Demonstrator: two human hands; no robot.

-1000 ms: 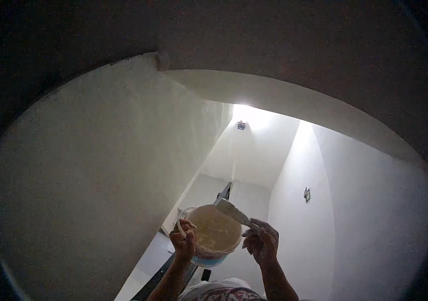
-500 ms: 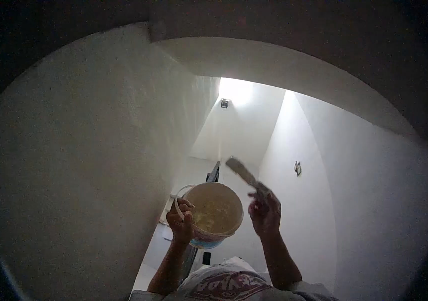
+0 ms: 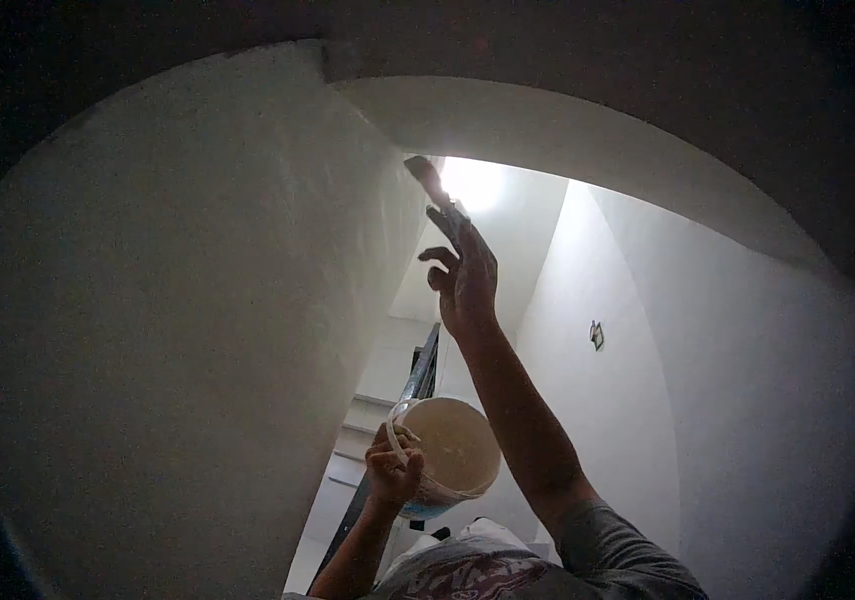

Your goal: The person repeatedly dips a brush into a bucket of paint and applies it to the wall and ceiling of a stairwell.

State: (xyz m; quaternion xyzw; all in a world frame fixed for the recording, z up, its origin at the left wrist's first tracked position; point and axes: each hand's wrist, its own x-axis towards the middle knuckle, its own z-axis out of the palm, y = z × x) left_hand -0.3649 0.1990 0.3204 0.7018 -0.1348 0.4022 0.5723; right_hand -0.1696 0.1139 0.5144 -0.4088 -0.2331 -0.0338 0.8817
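My left hand [image 3: 395,470] grips the near-left rim of a pale plastic bucket [image 3: 459,440], its thumb outside and the white handle [image 3: 396,432] beside its fingers. The bucket is tilted, showing pale, wet-looking residue inside. Stretched up high above it, my right hand [image 3: 469,285] holds a paintbrush [image 3: 427,178], with some fingers curled away from the handle. The brush tip points up and left, overlapping the far edge of the left wall [image 3: 197,300] just under the ceiling arch.
A curved ceiling edge [image 3: 547,120] spans overhead, with bright light beyond it. At right is a white wall [image 3: 767,380] with a small fixture [image 3: 597,335]. A dark metal rail [image 3: 422,365] and pale steps [image 3: 357,415] show behind the bucket.
My right hand has swung up and left with the paintbrush, from beside the bucket to near the ceiling arch. My left hand and the bucket have shifted slightly down and right.
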